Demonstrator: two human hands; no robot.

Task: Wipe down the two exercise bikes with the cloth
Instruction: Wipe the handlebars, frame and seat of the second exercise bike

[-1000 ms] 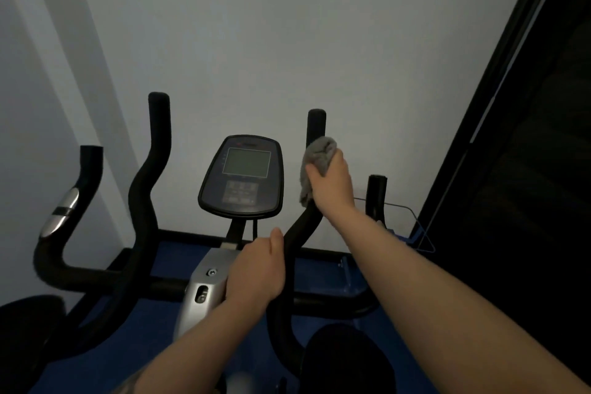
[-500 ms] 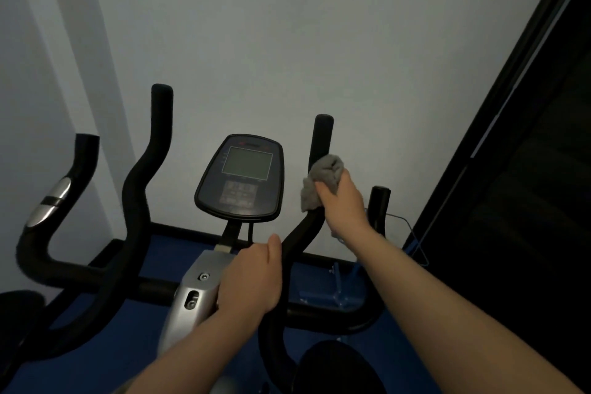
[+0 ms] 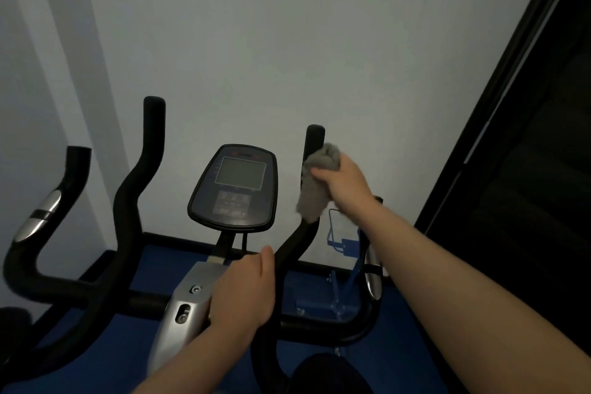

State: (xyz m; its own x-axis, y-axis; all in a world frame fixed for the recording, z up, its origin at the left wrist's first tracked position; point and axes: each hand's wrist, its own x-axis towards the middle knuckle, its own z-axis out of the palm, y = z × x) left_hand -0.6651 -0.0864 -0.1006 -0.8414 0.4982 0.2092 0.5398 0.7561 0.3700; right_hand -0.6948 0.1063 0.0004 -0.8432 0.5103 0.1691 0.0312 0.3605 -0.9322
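Two hands engaged: right hand [image 3: 347, 184] clenched the crumpled grey cloth [image 3: 315, 184] around the black foam handlebar [image 3: 311, 150] near its top; left hand [image 3: 244, 293] gripped lower. Judgement: twist cloth fully round while stroking downward.

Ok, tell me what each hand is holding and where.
The right hand grips the grey cloth by its upper part, against the right handlebar. The left hand grips that handlebar lower down.
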